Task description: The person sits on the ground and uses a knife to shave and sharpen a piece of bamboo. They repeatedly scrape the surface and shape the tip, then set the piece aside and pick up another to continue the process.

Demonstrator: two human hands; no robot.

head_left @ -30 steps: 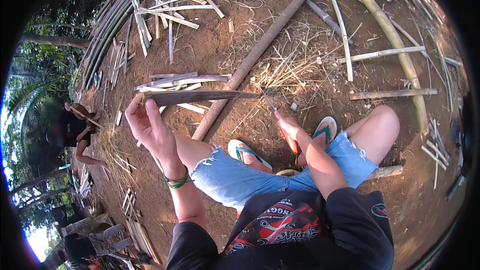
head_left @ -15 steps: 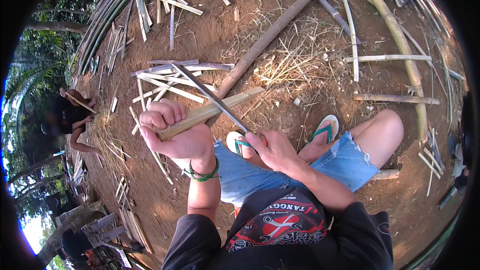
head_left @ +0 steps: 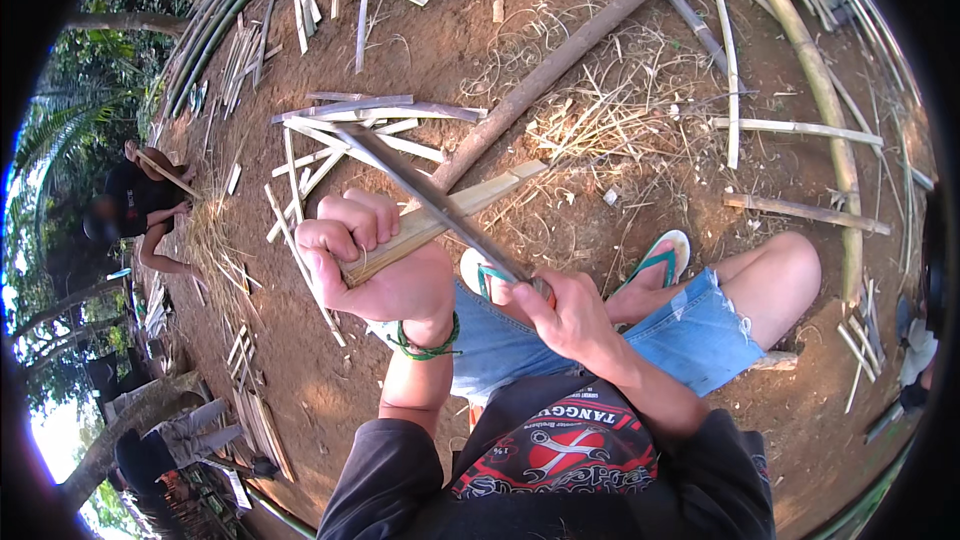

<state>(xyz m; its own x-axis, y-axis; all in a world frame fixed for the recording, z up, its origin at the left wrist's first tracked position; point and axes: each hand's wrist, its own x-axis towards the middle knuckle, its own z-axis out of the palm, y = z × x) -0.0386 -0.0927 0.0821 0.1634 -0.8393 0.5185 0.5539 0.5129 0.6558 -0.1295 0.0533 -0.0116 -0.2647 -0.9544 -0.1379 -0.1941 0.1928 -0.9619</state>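
My left hand (head_left: pixel 405 280), with a green cord bracelet at the wrist, is closed around one end of a pale split bamboo strip (head_left: pixel 503 183). The strip points away to the right, over the ground. In my right hand (head_left: pixel 577 318) is a long-bladed knife (head_left: pixel 415 186), its orange handle mostly hidden by the fingers. The blade slants up to the left and crosses over the strip just past my left fingers. Whether its edge bites into the bamboo I cannot tell.
Beyond my hands lie a brown pole (head_left: pixel 560 58), cut bamboo strips (head_left: pixel 400 110) and a heap of shavings (head_left: pixel 625 125). My sandalled feet (head_left: pixel 655 265) rest close by. At the left, a person (head_left: pixel 140 202) bends over a strip; another person (head_left: pixel 165 450) is lower down.
The ground, pole and strips sit slightly further right and my view has shifted. Both hands, the knife and the bamboo strip appear a little further right and lower; both grips stay closed.
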